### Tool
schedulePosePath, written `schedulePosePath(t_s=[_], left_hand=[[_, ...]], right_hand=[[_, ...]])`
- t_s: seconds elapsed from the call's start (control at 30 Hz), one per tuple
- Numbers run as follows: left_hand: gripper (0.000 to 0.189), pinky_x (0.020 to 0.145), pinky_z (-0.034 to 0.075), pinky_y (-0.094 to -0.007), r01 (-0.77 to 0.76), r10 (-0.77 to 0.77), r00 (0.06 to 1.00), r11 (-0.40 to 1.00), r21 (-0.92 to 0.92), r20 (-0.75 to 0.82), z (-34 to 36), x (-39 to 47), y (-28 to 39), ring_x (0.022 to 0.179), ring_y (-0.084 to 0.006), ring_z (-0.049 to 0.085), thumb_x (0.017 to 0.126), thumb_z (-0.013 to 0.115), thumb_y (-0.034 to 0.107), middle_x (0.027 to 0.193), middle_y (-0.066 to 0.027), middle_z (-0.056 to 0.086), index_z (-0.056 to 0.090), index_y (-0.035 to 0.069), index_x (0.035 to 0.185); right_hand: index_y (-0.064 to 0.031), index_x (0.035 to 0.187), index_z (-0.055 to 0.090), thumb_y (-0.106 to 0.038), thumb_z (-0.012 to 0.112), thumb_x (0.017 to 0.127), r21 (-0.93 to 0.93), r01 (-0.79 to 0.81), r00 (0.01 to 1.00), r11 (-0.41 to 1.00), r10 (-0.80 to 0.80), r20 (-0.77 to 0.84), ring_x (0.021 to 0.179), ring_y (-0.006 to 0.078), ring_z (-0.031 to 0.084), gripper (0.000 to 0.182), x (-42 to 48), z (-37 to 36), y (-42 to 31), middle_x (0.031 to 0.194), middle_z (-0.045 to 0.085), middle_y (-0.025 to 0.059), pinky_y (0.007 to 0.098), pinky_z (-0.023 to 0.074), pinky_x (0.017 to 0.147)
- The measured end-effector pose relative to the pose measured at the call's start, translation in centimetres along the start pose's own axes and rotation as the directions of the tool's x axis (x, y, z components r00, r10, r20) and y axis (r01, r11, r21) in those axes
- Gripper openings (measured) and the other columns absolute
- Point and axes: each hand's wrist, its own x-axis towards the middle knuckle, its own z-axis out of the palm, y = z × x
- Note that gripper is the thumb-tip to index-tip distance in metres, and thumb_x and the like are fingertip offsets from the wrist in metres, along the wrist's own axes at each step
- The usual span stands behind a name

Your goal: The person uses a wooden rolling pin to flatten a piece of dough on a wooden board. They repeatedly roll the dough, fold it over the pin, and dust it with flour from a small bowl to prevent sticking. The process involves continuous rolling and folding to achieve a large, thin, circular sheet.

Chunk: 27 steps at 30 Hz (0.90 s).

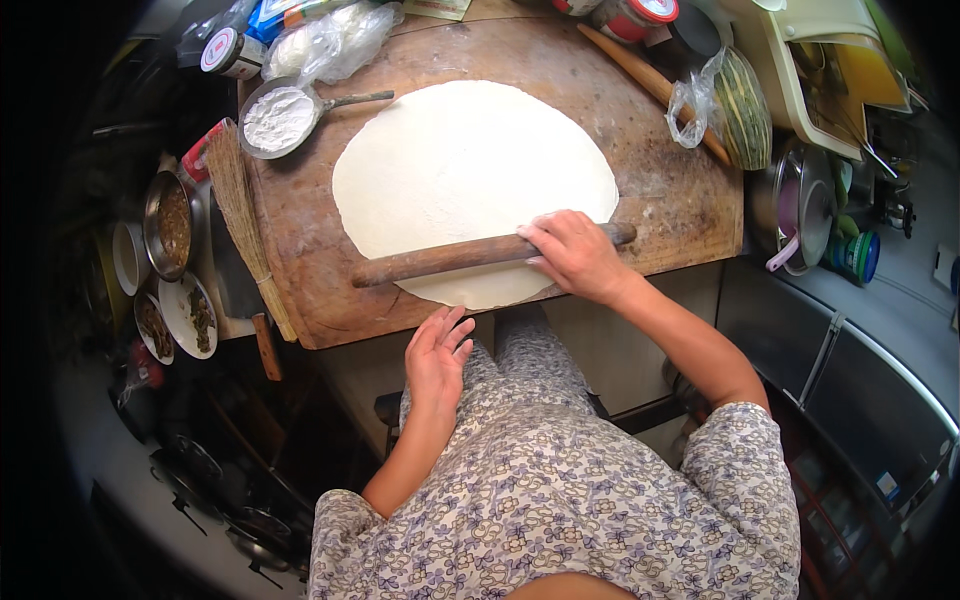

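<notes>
A large, thin sheet of white dough [472,165] lies spread on a floured wooden board [300,247]. Across the sheet's near part rests a wooden rolling pin [450,259], tilted slightly up to the right. My right hand [574,251] grips the pin toward its right end. Just off the board's front edge is my left hand [439,356], holding nothing, its fingers apart and the tips close to the dough's near rim. Whether those fingertips touch the dough I cannot tell.
A ladle of flour [281,120] sits at the board's back left, beside a straw brush [244,217]. Left of that are a cleaver [266,349] and dishes of food [187,315]. Another rolling pin [637,67] and a striped squash [742,112] lie back right, near a lidded pot [810,210].
</notes>
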Motion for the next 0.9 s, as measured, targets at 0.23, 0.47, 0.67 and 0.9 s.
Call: schedulePosePath(t_s=[0.23,0.47,0.67,0.9], left_hand=[[0.022,0.053,0.048,-0.0226,0.083,-0.08,0.996,0.996,-0.045,0.046,0.6,1.5,-1.7,0.067,-0.0139,0.062,0.094,0.062,0.022,0.087,-0.0081,0.067,0.06,0.003,0.106],[0.018,0.039,0.036,-0.0211,0.175,-0.18,0.974,0.983,0.047,0.138,2.3,3.4,-1.0,0.045,-0.0108,0.052,0.094,0.065,0.025,0.062,-0.0041,0.06,0.059,0.01,0.084],[0.018,0.049,0.042,-0.0232,-0.044,0.039,0.981,0.999,0.02,0.188,4.5,2.3,-0.5,0.057,-0.0131,0.056,0.093,0.066,0.023,0.072,-0.0067,0.062,0.057,0.007,0.089],[0.03,0.077,0.055,-0.0278,-0.257,0.222,0.917,0.964,0.065,0.332,7.1,2.0,1.0,0.097,-0.023,0.068,0.097,0.058,0.016,0.116,-0.0182,0.064,0.06,-0.006,0.117]], right_hand=[[-0.0057,0.121,0.059,-0.014,0.073,0.075,0.031,-0.087,0.996,0.996,0.087,-0.002,0.103,0.029,0.055,0.048,-0.6,0.5,-0.7,0.113,0.058,0.0097,0.0406,0.0442,0.089],[-0.0055,0.121,0.058,-0.015,0.074,0.075,-0.013,-0.121,0.992,0.993,0.121,-0.039,0.107,0.0299,0.055,0.049,-1.1,1.2,-2.1,0.115,0.058,0.0101,0.0412,0.0417,0.093],[-0.0052,0.123,0.057,-0.016,0.073,0.076,0.185,-0.182,0.983,0.966,0.184,0.006,0.109,0.0309,0.054,0.05,-1.3,1.7,-1.9,0.116,0.059,0.0111,0.0428,0.0401,0.095],[-0.0043,0.124,0.056,-0.017,0.076,0.073,0.077,-0.212,0.972,0.974,0.219,-0.084,0.11,0.0308,0.054,0.056,-0.7,0.9,-2.1,0.117,0.059,0.012,0.0427,0.0401,0.096]])
